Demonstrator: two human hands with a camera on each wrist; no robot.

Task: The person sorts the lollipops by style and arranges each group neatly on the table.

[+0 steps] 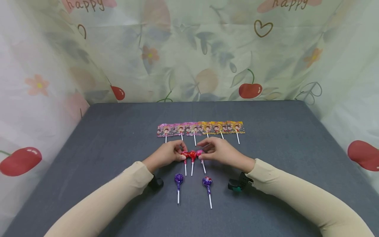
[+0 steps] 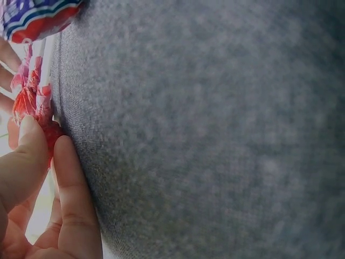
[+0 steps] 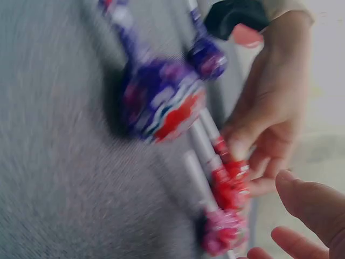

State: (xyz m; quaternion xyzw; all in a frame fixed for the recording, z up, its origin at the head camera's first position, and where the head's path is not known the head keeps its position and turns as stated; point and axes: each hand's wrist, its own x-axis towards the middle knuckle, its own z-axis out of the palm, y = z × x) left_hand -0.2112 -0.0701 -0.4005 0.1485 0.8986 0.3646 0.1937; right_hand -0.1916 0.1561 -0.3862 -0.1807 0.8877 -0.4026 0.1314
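Two red lollipops and a pink one lie side by side in the head view, sticks toward the person. My left hand pinches the leftmost red lollipop by its head between thumb and forefinger. Close against it is the second red lollipop. At the right end of this row lies the pink lollipop, with my right hand beside it. In the right wrist view the right thumb and fingers stand apart, near the pink lollipop with nothing between them.
Two purple lollipops lie nearer the person, apart from each other. Behind the hands runs a row of flat lollipops in pink wrappers and yellow wrappers. A patterned curtain surrounds the dark grey table.
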